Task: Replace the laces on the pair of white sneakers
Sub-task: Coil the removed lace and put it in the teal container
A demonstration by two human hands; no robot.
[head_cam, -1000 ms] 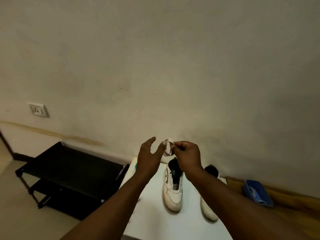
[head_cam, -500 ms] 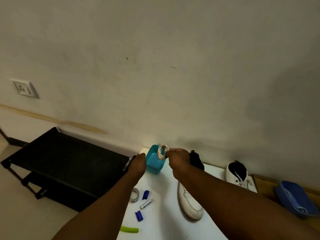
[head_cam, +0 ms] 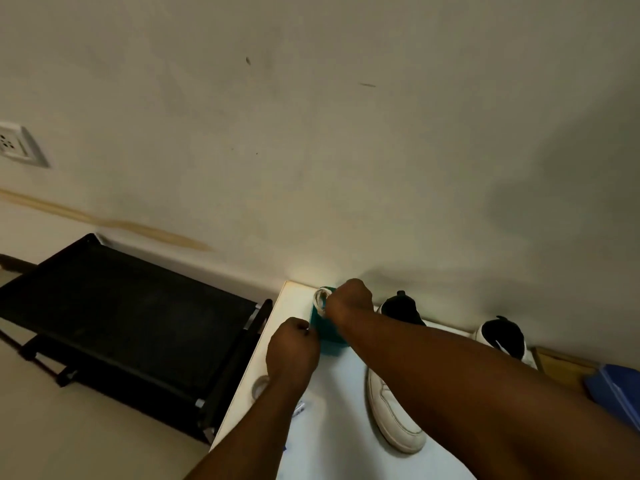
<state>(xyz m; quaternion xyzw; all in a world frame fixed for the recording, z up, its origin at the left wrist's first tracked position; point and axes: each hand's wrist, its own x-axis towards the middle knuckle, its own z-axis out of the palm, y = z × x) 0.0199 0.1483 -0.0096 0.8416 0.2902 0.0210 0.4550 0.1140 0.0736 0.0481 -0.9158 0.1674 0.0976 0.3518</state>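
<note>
Two white sneakers stand on the white table [head_cam: 346, 438]: the left sneaker [head_cam: 394, 410] with its toe toward me, the right sneaker [head_cam: 504, 336] near the wall, partly behind my right forearm. My right hand [head_cam: 348, 297] pinches a coiled white lace [head_cam: 320, 299] above the teal container [head_cam: 329, 336]. My left hand [head_cam: 292, 348] is curled against the container's left side; whether it grips anything is unclear.
A black folding rack [head_cam: 131, 317] stands left of the table. A roll of tape [head_cam: 260, 385] lies by my left wrist. A blue tray [head_cam: 620, 389] sits at the far right. The wall runs close behind the table.
My view turned left and down. My right hand carried the coiled lace from above the sneakers to over the teal container. My left hand closed and came up beside the container.
</note>
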